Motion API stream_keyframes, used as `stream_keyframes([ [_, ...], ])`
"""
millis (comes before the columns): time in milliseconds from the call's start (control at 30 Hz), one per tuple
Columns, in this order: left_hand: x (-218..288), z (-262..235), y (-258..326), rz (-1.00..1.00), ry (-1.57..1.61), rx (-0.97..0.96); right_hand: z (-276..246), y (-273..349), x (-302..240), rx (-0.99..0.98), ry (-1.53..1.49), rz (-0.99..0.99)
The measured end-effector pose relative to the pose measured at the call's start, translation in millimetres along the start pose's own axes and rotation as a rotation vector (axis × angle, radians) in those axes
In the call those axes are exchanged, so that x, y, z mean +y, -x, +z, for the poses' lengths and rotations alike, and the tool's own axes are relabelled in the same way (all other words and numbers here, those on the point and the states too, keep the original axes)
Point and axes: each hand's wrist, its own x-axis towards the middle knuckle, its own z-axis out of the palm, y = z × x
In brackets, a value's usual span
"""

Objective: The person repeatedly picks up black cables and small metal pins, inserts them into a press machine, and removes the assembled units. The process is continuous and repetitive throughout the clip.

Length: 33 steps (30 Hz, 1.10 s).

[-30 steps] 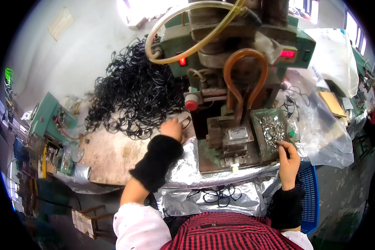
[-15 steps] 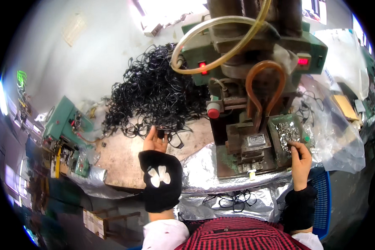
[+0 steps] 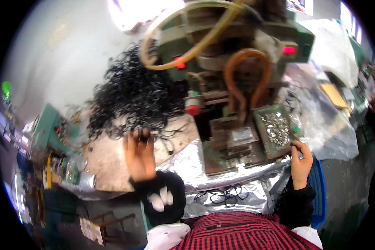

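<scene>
Left of centre, my left hand point(image 3: 140, 160) grips a blurred black piece point(image 3: 144, 136); at right, beside the small-parts tray point(image 3: 274, 149), my right hand's point(image 3: 301, 165) grip I can't tell.

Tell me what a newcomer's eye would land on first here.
Probably the big heap of tangled black cords, on the bench left of the machine. Next, the machine, its thick orange-brown loop at the front. Then the tray of small shiny metal pieces at its right, close to the right hand.
</scene>
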Motion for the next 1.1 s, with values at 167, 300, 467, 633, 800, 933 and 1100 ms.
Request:
stream_keyframes([
  [167, -44.4, 111.6, 87.6, 0.151, -0.603, -0.357, 12.5, -14.5, -1.9, -0.084, 0.6, -0.291],
  [300, -65.6, 148.0, 76.5, 0.087, -0.822, -0.482, 36.6, -32.1, 3.5, -0.024, 0.56, -0.286],
  [467, -71.3, 158.7, 76.9, 0.155, -0.999, -0.512, 45.6, -56.2, 5.2, 0.042, 0.361, -0.394],
  [633, -77.2, 156.2, 79.0, 0.256, -0.975, -0.508, 48.0, -70.0, 10.6, -0.029, 0.293, -0.145],
  [800, -78.1, 157.0, 79.0, 0.198, -0.96, -0.53, 61.1, -70.4, 6.2, -0.325, 0.5, -0.689],
  [933, -71.4, 131.1, 95.2, 0.259, -1.023, -0.516, 75.4, -94.8, 6.5, -0.303, 0.446, -0.744],
  [1100, -38.8, 45.6, 110.4, 0.432, -1.178, -0.276, 58.4, -66.3, 13.9, -0.034, 0.261, -0.415],
])
